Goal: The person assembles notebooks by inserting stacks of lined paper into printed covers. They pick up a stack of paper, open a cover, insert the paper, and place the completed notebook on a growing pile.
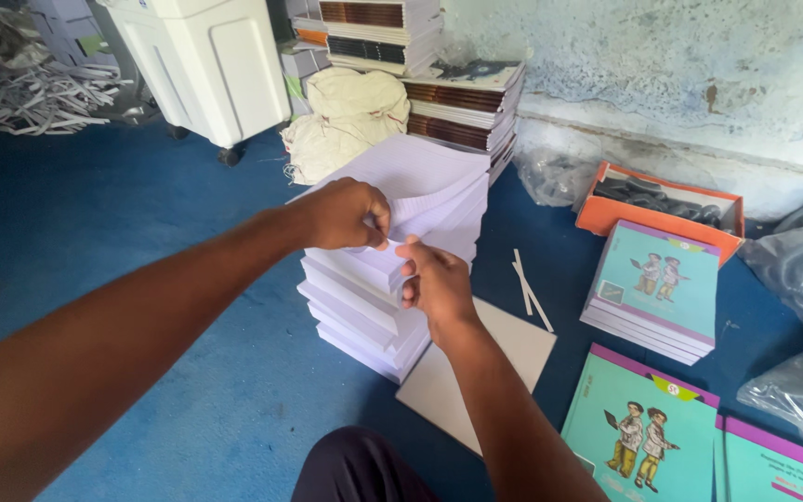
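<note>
Left hand (344, 216) pinched shut on the top sheets of the paper stack (392, 279), lifting their near edge. Right hand (434, 284) closed on the same edge just beside, thumb on top. Stack stood on a grey board (504, 358) on the blue floor (141, 279), teal books (657, 284) well apart to the right. Best done with both grips on one even bundle, edges squared, lifted flat to avoid creasing or fanning loose sheets.

Right hand (434, 284) fingertips hidden in paper stack (401, 251); teal booklets (643, 437) cut off below.
</note>
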